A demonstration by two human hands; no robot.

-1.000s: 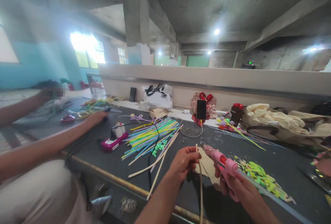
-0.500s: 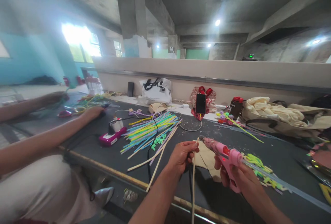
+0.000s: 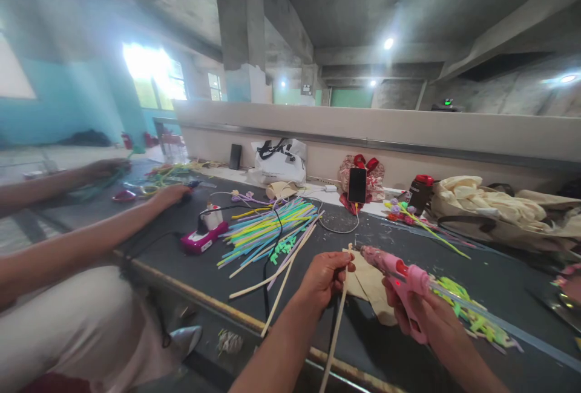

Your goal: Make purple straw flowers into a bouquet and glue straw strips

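My left hand (image 3: 327, 275) pinches a cream pipe cleaner (image 3: 338, 326) near its top end, and the rest hangs down past the table edge. In my right hand (image 3: 420, 311) is a pink hot glue gun (image 3: 399, 275) with a red light on its side and a long clear glue stick running out of its back. The gun's nozzle points left, close to the top of the pipe cleaner; whether they touch I cannot tell. Beneath both hands lies a piece of tan cardboard (image 3: 379, 302) on the dark table.
Colored pipe cleaners (image 3: 272, 229) lie left of my hands, beside a purple power strip (image 3: 204, 237). Yellow-green pieces (image 3: 472, 314) lie to the right. A phone (image 3: 357, 185), a bottle (image 3: 420, 193) and bags line the back. A co-worker's arm (image 3: 91, 241) reaches in from the left.
The lower end of the pipe cleaner has swung left, so it now slants. The whole view has shifted slightly, while both hands keep their holds.
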